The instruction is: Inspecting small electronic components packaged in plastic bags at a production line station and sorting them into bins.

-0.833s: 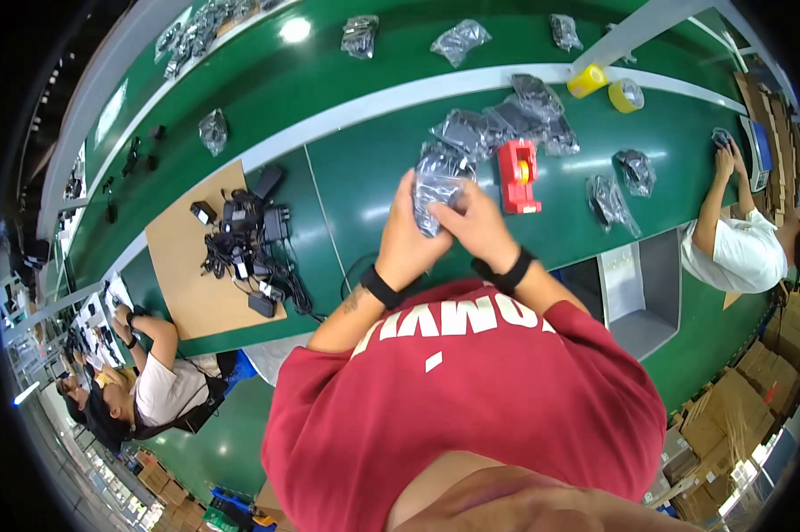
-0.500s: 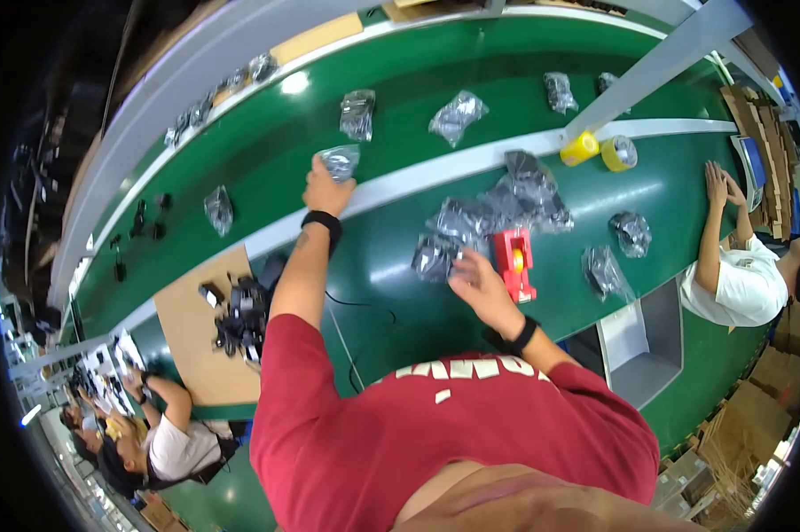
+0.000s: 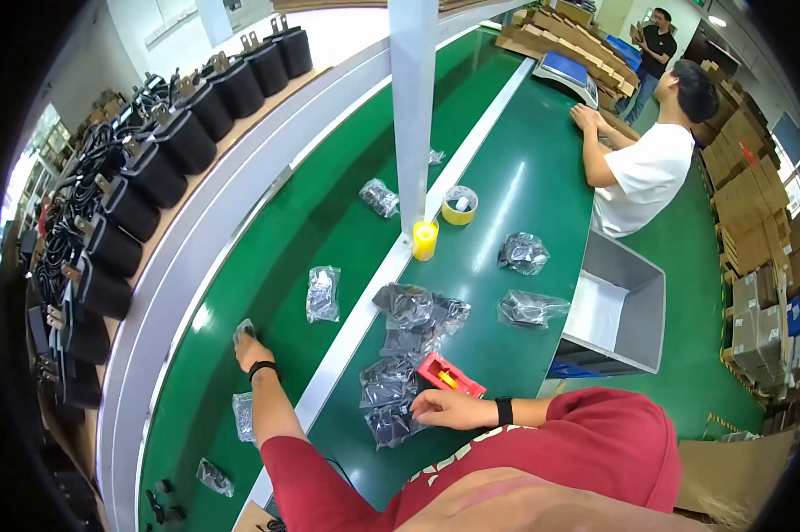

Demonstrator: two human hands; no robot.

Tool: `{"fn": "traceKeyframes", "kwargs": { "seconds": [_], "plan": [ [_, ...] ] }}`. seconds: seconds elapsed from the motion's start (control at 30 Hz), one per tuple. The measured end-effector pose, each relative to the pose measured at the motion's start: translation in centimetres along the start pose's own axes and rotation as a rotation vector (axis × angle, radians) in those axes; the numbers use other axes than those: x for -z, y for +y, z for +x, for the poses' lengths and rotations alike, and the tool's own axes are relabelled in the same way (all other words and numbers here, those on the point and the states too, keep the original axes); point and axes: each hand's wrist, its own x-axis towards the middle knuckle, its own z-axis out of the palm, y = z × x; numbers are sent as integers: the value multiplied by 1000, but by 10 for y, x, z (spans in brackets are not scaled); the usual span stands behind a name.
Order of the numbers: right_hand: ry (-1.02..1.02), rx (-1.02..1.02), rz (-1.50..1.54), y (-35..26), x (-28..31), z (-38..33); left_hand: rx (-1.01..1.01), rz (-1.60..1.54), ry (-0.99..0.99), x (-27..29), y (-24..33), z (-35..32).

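My left hand (image 3: 253, 353) reaches far out over the green belt, its fingers closed on a clear plastic bag (image 3: 243, 330) whose contents I cannot make out. Just below its wrist another bagged item (image 3: 243, 417) lies on the belt, partly behind my forearm. My right hand (image 3: 453, 409) rests low over the green table, fingers loosely bent and apart, holding nothing I can see. Its fingertips are beside a bagged dark item (image 3: 389, 426), at the near end of a pile of bagged black items (image 3: 409, 306). A red tape dispenser (image 3: 450, 376) with yellow tape stands right by it.
A metal post (image 3: 412, 115) rises between belt and table, near yellow tape rolls (image 3: 425, 241). More bags (image 3: 323, 293) lie on the belt. Black power adapters (image 3: 183, 142) line a shelf at left. A grey bin (image 3: 635, 306) adjoins the table; a person in white (image 3: 653, 173) sits beyond.
The view has turned to the right. My left hand has left one bagged item on the belt and moved to another farther out. My right hand stays by the pile.
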Motion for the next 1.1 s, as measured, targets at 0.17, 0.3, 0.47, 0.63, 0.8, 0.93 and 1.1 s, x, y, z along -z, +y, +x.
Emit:
{"fn": "traceKeyframes", "kwargs": {
  "seconds": [0.17, 0.3, 0.47, 0.63, 0.8, 0.93, 1.1],
  "plan": [
    [112, 32, -4, -21, 2, 8, 362, -888, -371, 80, -2, -63],
    [242, -31, 142, -25, -17, 24, 105, -1727, -741, 146, 20, -208],
    [9, 125, -223, -21, -54, 3, 274, -1594, -692, 195, 33, -325],
    [162, -107, 55, -24, -79, -26, 262, -1576, -547, 213, 28, -356],
    [46, 23, -11, -22, -78, -32, 198, -1593, -501, 222, 21, -368],
    [28, 22, 131, -17, -78, -40, 236, -1568, -527, 226, 23, -373],
    [28, 116, 36, -23, -81, -53, 212, -1399, -520, 230, 34, -376]
  ]
}}
